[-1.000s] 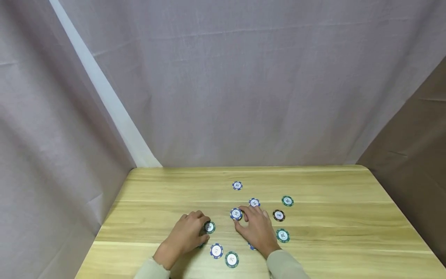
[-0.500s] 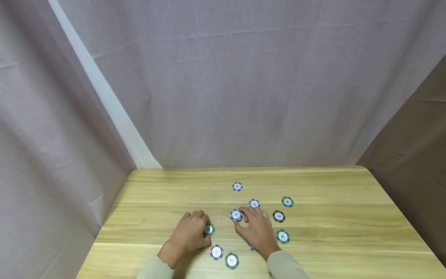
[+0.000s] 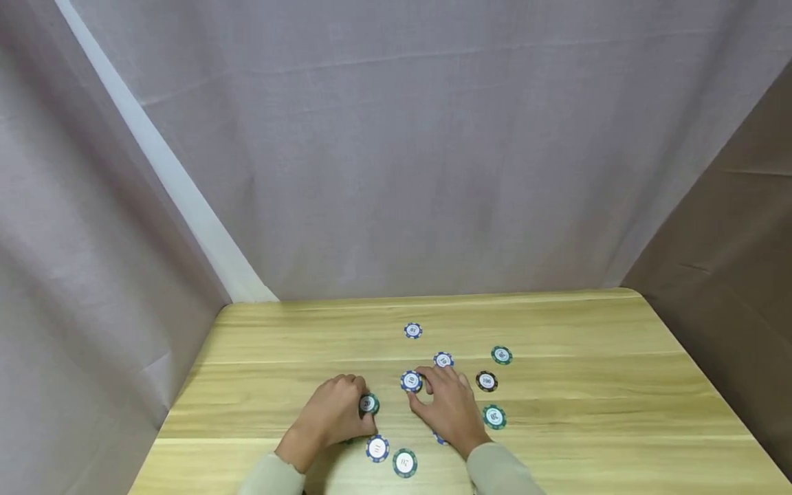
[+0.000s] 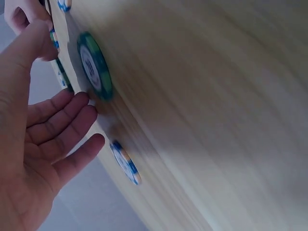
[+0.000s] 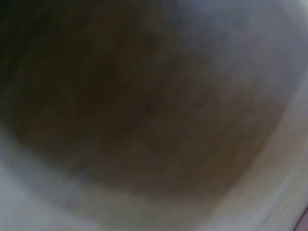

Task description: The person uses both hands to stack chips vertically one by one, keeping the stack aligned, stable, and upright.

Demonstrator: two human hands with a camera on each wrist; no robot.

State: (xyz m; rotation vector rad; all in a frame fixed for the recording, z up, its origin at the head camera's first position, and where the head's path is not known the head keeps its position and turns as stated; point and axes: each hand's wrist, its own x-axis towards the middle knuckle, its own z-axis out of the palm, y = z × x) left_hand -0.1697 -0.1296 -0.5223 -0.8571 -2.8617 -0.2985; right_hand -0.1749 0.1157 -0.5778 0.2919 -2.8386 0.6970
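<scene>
In the head view my left hand [image 3: 331, 416] curls round a green 20 poker chip [image 3: 368, 403], pinching its edge between thumb and fingers. A second green chip [image 4: 95, 66] lies on the table under that hand, mostly hidden from the head view. The left wrist view also catches a blue chip [image 4: 126, 162] beneath the left fingers [image 4: 79, 159]. My right hand [image 3: 450, 407] pinches a blue 10 chip [image 3: 411, 381] by its right side. Another blue chip [image 3: 440, 437] peeks out below the right palm. The right wrist view is a dark blur.
Flat on the wooden table [image 3: 278, 364] lie blue chips [image 3: 413, 331] [image 3: 443, 359], a blue chip near the front [image 3: 377, 448], green chips [image 3: 502, 355] [image 3: 494, 416] [image 3: 405, 463] and a black 100 chip [image 3: 487, 381]. Grey curtains [image 3: 433, 158] hang behind the table.
My left fingers and thumb have closed in on the green 20 chip, which has shifted slightly to the right. My right hand keeps its grip in place. The head view has turned a little.
</scene>
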